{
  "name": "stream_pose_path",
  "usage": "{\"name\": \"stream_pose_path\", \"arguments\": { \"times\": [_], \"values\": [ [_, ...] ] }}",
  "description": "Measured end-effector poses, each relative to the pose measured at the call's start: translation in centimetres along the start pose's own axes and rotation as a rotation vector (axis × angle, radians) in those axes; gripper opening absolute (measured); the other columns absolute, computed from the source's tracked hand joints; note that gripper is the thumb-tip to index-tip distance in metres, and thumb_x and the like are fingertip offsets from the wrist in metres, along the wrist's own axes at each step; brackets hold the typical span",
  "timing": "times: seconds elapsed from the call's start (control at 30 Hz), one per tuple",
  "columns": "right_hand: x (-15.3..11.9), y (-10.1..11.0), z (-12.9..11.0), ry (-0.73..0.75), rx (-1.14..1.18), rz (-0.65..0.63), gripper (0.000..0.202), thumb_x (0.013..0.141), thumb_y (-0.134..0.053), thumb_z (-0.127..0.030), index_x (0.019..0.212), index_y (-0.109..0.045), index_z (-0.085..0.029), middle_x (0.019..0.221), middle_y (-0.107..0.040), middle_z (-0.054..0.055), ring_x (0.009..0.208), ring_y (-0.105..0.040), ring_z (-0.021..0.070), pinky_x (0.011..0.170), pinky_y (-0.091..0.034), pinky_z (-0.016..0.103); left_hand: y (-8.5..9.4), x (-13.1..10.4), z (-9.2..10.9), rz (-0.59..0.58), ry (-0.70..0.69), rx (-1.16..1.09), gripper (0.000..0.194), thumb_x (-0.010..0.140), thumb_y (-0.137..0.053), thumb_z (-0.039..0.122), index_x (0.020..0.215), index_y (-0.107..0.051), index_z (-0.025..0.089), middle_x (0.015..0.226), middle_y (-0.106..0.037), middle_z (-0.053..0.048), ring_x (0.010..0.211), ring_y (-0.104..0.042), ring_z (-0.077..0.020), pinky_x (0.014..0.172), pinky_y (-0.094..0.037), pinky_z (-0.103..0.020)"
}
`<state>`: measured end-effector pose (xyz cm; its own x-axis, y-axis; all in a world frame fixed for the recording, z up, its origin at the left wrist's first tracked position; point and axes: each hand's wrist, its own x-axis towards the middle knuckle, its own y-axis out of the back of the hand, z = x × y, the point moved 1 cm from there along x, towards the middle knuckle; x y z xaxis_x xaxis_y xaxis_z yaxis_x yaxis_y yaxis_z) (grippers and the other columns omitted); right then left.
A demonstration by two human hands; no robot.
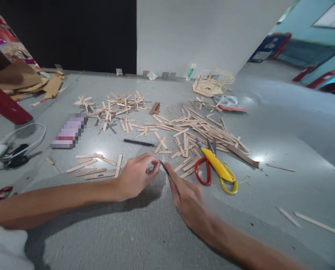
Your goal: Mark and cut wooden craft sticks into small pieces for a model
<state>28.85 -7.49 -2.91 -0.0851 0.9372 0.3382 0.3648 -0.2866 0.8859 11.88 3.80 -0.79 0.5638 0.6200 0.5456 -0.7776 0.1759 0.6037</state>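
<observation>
Left hand (138,176) and right hand (184,193) pinch a thin stick (163,166) between their closed fingertips.

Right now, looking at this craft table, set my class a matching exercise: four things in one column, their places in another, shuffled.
Things:
1. scissors
2. black pen
3. stick frame
4. left hand

Places:
A. far end, near the wall
B. fingertips meeting the right hand
C. just right of both hands
D. lying between the stick piles

Pairs: 1-C, 2-D, 3-A, 4-B
</observation>
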Motion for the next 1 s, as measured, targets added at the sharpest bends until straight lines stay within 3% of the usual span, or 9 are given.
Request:
{"name": "stream_pose_path", "arguments": {
  "times": [0.1, 0.2, 0.43, 0.67, 1.0],
  "values": [
    [0.5, 0.6, -0.4, -0.109, -0.154, -0.187, 0.038, 0.105, -0.036, -0.007, 0.128, -0.065, -0.011, 0.081, -0.08, 0.009, 0.059, -0.072, 0.0204, 0.052, -0.042, 0.028, -0.2, -0.2, 0.1, -0.015, 0.011, -0.011, 0.012, 0.099, -0.058, 0.016, 0.089, -0.063, 0.019, 0.082, -0.071, 0.001, 0.061, -0.061, -0.0098, 0.061, -0.052, -0.021],
    [1.3, 1.6, -1.1, -0.179, -0.261, -0.376, 0.025, 0.102, -0.046, -0.003, 0.109, -0.066, -0.016, 0.078, -0.078, 0.006, 0.065, -0.075, 0.0212, 0.052, -0.034, 0.028, -0.3, -0.4, 0.1, -0.035, 0.018, -0.024, 0.013, 0.099, -0.055, 0.015, 0.088, -0.06, 0.02, 0.082, -0.07, 0.001, 0.061, -0.06, -0.0095, 0.061, -0.051, -0.021],
    [2.5, 2.9, -2.7, -0.295, -0.432, -0.587, 0.028, 0.1, -0.048, 0.002, 0.12, -0.06, -0.014, 0.094, -0.081, 0.01, 0.083, -0.081, 0.0234, 0.057, -0.038, 0.028, -0.3, -0.4, 0.1, -0.057, 0.012, -0.042, 0.013, 0.1, -0.054, 0.017, 0.09, -0.06, 0.02, 0.082, -0.069, 0.001, 0.059, -0.057, -0.0092, 0.061, -0.051, -0.021],
    [2.6, 2.7, -2.9, -0.285, -0.483, -0.607, 0.042, 0.097, -0.046, 0.004, 0.134, -0.057, -0.013, 0.095, -0.082, 0.011, 0.082, -0.081, 0.023, 0.058, -0.044, 0.027, -0.3, -0.4, 0.0, -0.054, 0.017, -0.036, 0.012, 0.099, -0.053, 0.015, 0.09, -0.061, 0.02, 0.08, -0.068, 0.001, 0.059, -0.056, -0.01, 0.063, -0.051, -0.022],
    [2.4, 2.1, -2.4, -0.25, -0.446, -0.541, 0.038, 0.09, -0.047, 0.006, 0.119, -0.063, -0.015, 0.079, -0.08, 0.008, 0.068, -0.078, 0.021, 0.05, -0.037, 0.028, -0.6, -0.5, 0.0, -0.056, 0.004, -0.033, 0.012, 0.1, -0.053, 0.016, 0.091, -0.06, 0.021, 0.082, -0.069, 0.0, 0.062, -0.06, -0.0114, 0.066, -0.054, -0.024]
  ]
}}
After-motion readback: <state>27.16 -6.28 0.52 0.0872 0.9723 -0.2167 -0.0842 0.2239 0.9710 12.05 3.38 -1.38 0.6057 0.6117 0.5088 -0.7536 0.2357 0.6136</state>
